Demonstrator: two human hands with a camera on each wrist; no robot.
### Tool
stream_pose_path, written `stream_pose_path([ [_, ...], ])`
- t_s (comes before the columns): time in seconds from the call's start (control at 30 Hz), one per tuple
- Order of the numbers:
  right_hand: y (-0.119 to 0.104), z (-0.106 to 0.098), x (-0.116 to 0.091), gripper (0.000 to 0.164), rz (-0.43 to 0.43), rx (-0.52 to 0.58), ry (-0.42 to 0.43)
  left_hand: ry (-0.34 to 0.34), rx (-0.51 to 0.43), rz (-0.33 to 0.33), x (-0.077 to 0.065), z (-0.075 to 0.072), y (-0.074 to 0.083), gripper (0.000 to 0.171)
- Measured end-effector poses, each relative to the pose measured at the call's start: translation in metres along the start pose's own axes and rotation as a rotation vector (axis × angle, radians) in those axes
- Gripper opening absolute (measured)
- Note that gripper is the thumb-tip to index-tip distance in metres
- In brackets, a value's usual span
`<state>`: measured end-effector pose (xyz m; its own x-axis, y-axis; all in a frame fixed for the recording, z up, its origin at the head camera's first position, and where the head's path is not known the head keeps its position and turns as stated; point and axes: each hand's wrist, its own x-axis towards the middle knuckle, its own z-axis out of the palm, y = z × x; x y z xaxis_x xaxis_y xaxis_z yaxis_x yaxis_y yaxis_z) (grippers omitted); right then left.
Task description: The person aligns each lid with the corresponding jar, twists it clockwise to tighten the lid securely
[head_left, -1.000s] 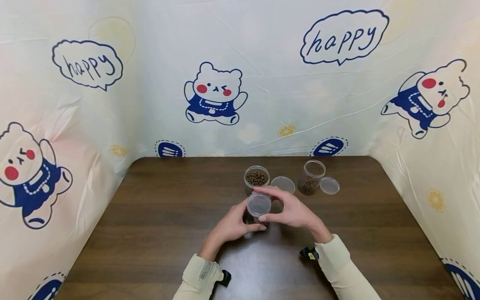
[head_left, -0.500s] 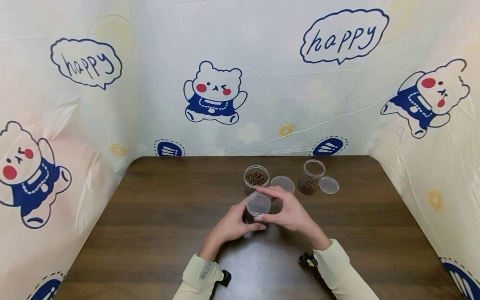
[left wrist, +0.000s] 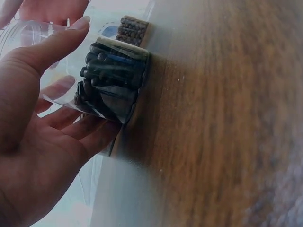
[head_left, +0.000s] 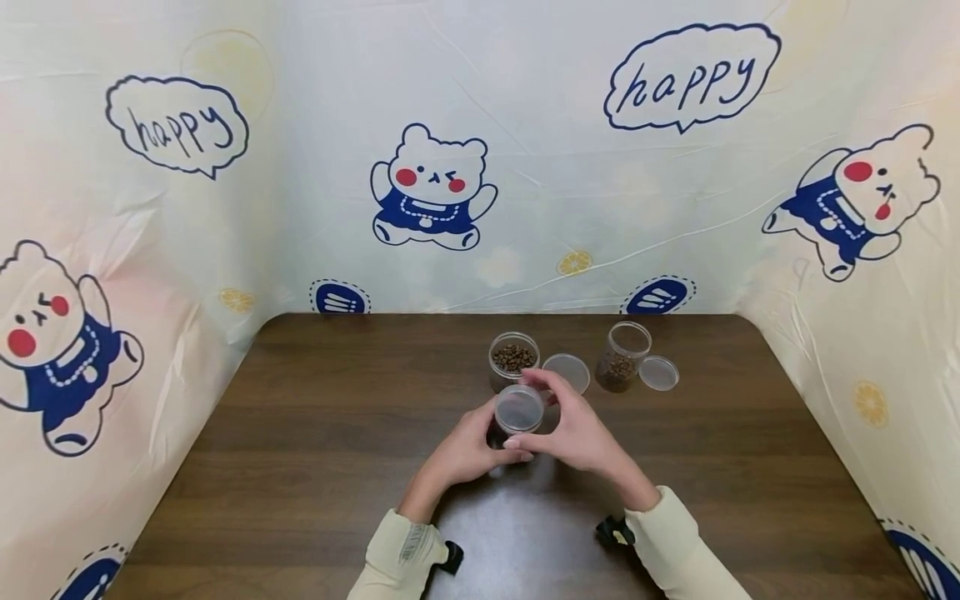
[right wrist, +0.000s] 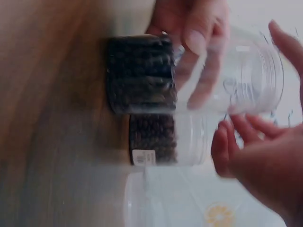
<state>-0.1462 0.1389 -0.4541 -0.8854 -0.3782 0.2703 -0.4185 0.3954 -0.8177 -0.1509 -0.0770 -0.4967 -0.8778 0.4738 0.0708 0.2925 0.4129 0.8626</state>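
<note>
My left hand [head_left: 468, 446] grips the lower part of a clear lidded jar [head_left: 517, 421] with dark pieces in its lower part, their kind unclear. The jar stands upright on the table. Around its clear lid [head_left: 519, 407] my right hand [head_left: 581, 429] is spread, thumb on the near side and fingers on the far side. In the right wrist view, a gap shows between the right thumb and the lid [right wrist: 270, 78]; whether the other fingers touch it, I cannot tell. Just behind stands an uncovered jar of brown beans [head_left: 514, 358].
A loose clear lid [head_left: 567, 372] lies right of the bean jar. Farther right stands another uncovered jar [head_left: 622, 358] with a smaller amount of brown pieces, a second loose lid [head_left: 659, 373] beside it. A printed cloth [head_left: 427, 67] hangs around the back and sides of the brown table [head_left: 337, 400].
My right thumb and fingers have spread wider, away from the lid's rim, and the hand has turned a little. The left hand and the jar have stayed in place.
</note>
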Motion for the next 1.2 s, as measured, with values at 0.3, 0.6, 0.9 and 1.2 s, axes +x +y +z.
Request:
stream_pose_path([
  [0.3,0.014,-0.015,0.01,0.079,-0.041,0.14,-0.238,-0.01,0.02,-0.006,0.0,0.001,0.001,0.077],
  [0.6,0.016,-0.013,0.008,0.073,-0.031,0.104,-0.189,-0.021,0.005,-0.005,0.001,0.001,0.001,0.077],
  [0.9,0.009,0.004,0.0,0.07,0.044,0.051,0.023,-0.005,0.007,-0.006,0.001,-0.001,-0.001,0.077],
  [1.2,-0.002,0.02,-0.008,0.073,0.055,0.002,0.175,-0.011,0.001,-0.004,0.001,-0.001,-0.002,0.075],
])
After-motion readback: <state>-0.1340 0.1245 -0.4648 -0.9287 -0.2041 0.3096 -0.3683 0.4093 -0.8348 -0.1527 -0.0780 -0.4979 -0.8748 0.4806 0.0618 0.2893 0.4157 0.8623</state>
